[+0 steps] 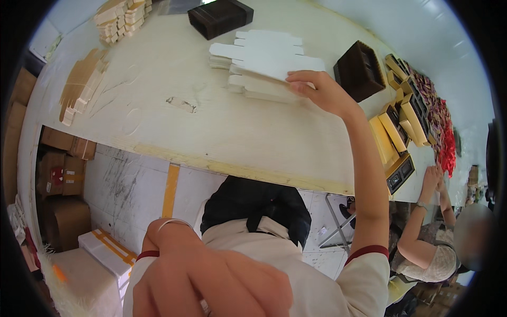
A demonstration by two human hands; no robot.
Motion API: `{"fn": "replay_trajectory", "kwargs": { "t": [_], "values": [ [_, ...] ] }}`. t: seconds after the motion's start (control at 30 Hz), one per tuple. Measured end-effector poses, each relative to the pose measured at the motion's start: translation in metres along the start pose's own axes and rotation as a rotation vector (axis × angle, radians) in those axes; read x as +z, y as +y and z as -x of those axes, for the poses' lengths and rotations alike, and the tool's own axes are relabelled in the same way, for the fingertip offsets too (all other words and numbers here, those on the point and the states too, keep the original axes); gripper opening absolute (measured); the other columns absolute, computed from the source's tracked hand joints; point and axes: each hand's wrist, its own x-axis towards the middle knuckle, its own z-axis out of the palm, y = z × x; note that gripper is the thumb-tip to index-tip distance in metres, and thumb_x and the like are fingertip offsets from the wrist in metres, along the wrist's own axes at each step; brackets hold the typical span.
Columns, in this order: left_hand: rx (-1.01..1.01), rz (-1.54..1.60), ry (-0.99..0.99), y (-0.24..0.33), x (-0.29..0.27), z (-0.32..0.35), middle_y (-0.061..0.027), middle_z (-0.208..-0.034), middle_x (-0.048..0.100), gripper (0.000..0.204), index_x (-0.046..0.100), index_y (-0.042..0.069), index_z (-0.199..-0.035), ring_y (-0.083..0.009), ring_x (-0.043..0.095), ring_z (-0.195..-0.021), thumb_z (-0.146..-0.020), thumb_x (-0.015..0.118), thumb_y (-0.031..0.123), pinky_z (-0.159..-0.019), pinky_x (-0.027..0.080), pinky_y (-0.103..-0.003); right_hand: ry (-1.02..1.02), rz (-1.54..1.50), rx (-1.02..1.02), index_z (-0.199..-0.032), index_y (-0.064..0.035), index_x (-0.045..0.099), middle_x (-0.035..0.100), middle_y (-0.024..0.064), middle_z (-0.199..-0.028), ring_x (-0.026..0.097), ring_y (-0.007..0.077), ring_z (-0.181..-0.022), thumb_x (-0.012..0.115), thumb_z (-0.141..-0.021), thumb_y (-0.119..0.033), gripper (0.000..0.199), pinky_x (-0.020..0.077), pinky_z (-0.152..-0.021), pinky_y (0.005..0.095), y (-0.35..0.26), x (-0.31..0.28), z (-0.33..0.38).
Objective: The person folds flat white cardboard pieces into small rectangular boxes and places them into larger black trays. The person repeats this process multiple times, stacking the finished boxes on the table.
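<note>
Two hands show: my right hand (320, 90) reaches out, fingers laid on the top white flat carton (266, 63) of a stack mid-worktop (174, 127). My left hand (211, 282) sits close and blurred, fingers curled; I cannot tell whether it holds anything. Dark boxes (359, 70) stand nearby. A co-worker's hands (434, 182) are partly cut off.

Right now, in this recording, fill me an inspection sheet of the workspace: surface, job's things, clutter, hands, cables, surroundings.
Surface: pale worktable, scuffed, yellow front edge.
Job's things: stack of flat white box blanks; the right hand rests on its near edge.
Clutter: two dark boxes, tan card stacks, yellow boxes, red packets.
Hands: left hand close to the camera, blurred; grip unclear.
Cables: nothing seen.
Surroundings: cardboard cartons under the table; a seated co-worker at right.
</note>
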Motion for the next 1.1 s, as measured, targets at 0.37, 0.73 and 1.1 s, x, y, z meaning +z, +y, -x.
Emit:
{"fn": "replay_trajectory", "kwargs": {
  "t": [0.37,0.73,1.1],
  "values": [
    [-0.276,-1.986,-0.111,-0.051,-0.053,0.026,-0.0065,-0.095,0.064,0.026,0.065,0.01,-0.095,-0.0258,0.058,-0.086,-0.076,0.075,0.024,-0.073,0.048,-0.04,0.237,0.724,-0.353,-0.092,0.0014,0.06,0.06,0.0129,-0.092,0.062,0.0296,-0.093,0.065,-0.069,-0.005,0.024,0.0496,-0.084,0.0403,-0.079,0.01,0.182],
    [-0.791,-1.543,0.216,-0.097,-0.077,0.052,-0.0085,-0.089,0.06,0.022,0.061,0.007,-0.098,-0.0281,0.057,-0.076,-0.078,0.07,0.005,-0.066,0.047,-0.035,0.511,0.353,-0.007,-0.108,-0.0024,0.061,0.057,0.0146,-0.104,0.057,0.0313,-0.091,0.069,-0.075,-0.003,0.034,0.0469,-0.08,0.0414,-0.039,0.077,0.203],
    [-0.469,-1.881,-0.267,-0.101,-0.074,0.068,-0.0037,-0.089,0.058,0.019,0.062,0.007,-0.086,-0.023,0.055,-0.08,-0.072,0.072,0.016,-0.082,0.044,-0.038,0.304,0.342,-0.098,-0.114,0.0053,0.059,0.052,0.0104,-0.1,0.051,0.0246,-0.093,0.063,-0.071,-0.004,0.044,0.0439,-0.081,0.0367,-0.05,0.084,0.216]
  ]
}}
